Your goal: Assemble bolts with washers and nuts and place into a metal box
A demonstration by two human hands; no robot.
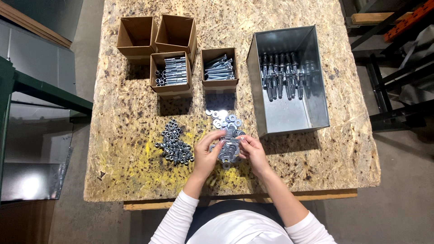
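Hands [205,153] [254,152] meet over flat, shiny washers [227,135]; pinching one, perhaps.

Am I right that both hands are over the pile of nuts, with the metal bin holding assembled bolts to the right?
Not quite. In the head view the left hand and right hand are over the pile of washers; the pile of nuts lies further left, untouched. The metal bin with assembled bolts is right.

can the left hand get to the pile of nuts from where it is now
Probably yes. The left hand rests at the washer pile, and the nut pile lies just to its left on the same board table, with only bare surface between them.
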